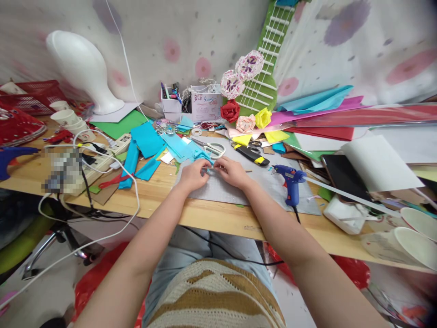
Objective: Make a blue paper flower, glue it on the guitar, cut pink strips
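Note:
Over the grey mat (218, 193), my left hand (195, 176) and my right hand (232, 172) are close together, fingers pinched. Between them runs a thin stick (210, 168), and both hands grip it. Just behind the left fingers is a crumpled bit of light blue crepe paper (203, 155); whether it is joined to the stick I cannot tell. White-handled scissors (216, 150) lie behind my hands. To their right is a black and yellow utility knife (251, 155). Farther right, a blue glue gun (290, 180) stands on the mat.
Blue paper pieces (147, 139) and red-handled scissors (114, 181) lie at left, beside a power strip (99, 161) with trailing cables. A green guitar-shaped piece (257, 86) with paper flowers leans at the back. Paper cups (414, 243) and a phone (348, 175) are at right.

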